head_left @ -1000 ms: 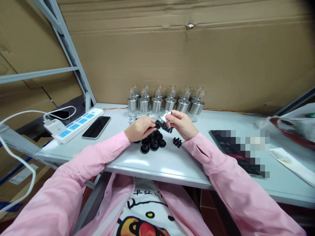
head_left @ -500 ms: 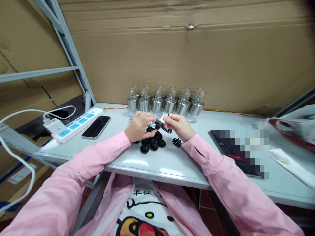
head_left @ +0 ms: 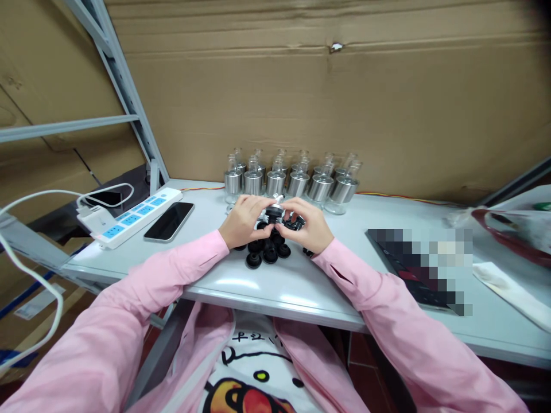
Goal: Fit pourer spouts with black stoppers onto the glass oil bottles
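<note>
Between my two hands is a round black cap (head_left: 274, 213) with a ribbed lower part and a small whitish piece on top. My left hand (head_left: 246, 221) grips it from the left, thumb low and fingers near the upper rim. On the other side my right hand (head_left: 310, 226) pinches it with thumb and fingers. Below them several more black caps (head_left: 270, 254) lie in a cluster on the table. Small black parts (head_left: 294, 222) lie behind my right fingers, partly hidden.
Several glass bottles (head_left: 298, 183) with metal sleeves stand in rows along the cardboard back wall. To the left are a phone (head_left: 169, 222) and a white power strip (head_left: 129, 221) with a cable. A dark flat item (head_left: 400, 267), partly pixelated, and a plastic bag (head_left: 516, 221) are on the right.
The cap has turned from tilted to upright, whitish piece on top. My right hand has shifted from that piece down to the cap's side, its thumb now near my left thumb.
</note>
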Demonstrator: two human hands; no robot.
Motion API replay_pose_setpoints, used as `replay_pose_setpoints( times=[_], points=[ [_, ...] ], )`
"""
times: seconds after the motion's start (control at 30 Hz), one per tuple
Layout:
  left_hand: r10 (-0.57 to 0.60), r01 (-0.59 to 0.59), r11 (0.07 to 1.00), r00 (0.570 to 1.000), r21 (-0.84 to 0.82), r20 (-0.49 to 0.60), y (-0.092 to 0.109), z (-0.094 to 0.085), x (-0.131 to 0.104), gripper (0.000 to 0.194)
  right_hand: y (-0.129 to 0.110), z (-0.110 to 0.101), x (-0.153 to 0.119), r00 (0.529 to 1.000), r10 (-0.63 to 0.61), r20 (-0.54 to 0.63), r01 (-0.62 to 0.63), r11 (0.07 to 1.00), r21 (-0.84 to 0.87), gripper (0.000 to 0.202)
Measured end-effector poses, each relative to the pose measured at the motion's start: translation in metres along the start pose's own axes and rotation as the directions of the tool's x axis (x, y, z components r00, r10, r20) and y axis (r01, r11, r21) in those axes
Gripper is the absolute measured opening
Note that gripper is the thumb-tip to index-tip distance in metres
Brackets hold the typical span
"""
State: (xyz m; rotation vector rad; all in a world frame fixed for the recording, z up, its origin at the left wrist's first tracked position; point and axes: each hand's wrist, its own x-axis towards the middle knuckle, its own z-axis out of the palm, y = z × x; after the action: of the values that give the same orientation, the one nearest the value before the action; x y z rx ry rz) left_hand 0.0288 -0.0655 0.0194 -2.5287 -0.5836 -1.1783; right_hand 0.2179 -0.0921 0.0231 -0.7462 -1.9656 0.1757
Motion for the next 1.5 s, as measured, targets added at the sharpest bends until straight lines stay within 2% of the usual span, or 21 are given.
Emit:
replay_pose_setpoints(
  times=[0.13,0.43,0.57,0.83,1.1,1.5],
  points=[
    [0.032,-0.032,0.999,0.999,-0.01,-0.034,0.0005,-0.0006,0.0004,0.035,-0.0007,0.0001,-0.0008,0.999,-0.052,0.0,0.052,0.996,-0.071,0.024],
    [0.007,-0.007,1.0,1.0,-0.018,-0.025,0.0001,0.0008,0.0002,0.032,-0.0034,0.0009,-0.0026,0.996,-0.091,-0.012,0.088,0.983,-0.16,0.022],
    [-0.024,0.024,1.0,0.999,-0.018,0.025,-0.0005,0.0017,-0.0007,0.028,-0.0036,0.0007,-0.0028,0.998,-0.07,0.002,0.07,0.985,-0.16,0.021],
    [0.033,-0.034,0.999,0.998,-0.024,-0.052,0.0004,0.0027,-0.0011,0.025,-0.0037,0.0011,-0.0032,0.998,-0.066,0.002,0.065,0.987,-0.149,0.017],
    [-0.001,0.001,1.0,1.0,-0.021,0.011,-0.0004,0.0038,-0.0022,0.025,-0.0033,0.0014,-0.0028,0.999,-0.039,0.015,0.041,0.99,-0.138,0.013],
    [0.044,-0.044,0.999,0.999,-0.02,-0.021,0.0007,0.0025,-0.0006,0.021,-0.0054,0.0012,-0.0022,0.999,-0.04,-0.014,0.037,0.989,-0.142,0.01]
  ],
)
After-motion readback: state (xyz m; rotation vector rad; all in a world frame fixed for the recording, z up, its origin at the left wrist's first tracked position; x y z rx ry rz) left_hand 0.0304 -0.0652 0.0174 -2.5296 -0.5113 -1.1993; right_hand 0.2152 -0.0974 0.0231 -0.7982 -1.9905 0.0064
